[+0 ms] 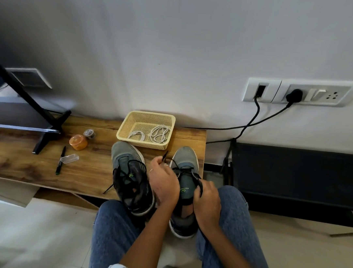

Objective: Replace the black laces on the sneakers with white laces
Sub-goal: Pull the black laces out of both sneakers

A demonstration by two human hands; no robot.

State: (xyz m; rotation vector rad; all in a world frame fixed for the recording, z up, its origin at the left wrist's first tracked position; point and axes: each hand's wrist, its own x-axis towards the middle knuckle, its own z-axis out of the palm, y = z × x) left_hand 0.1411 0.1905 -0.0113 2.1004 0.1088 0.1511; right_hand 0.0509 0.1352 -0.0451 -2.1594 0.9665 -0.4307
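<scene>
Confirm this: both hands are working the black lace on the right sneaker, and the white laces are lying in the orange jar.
Wrong on one point. The head view shows the white laces in the yellow basket, not the orange jar. Both the left hand and the right hand are on the right sneaker's black lace.

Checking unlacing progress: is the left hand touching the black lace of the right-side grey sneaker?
Touching. The head view shows the left hand pinching the black lace above the grey sneaker, its tip poking out past the fingers.
</scene>
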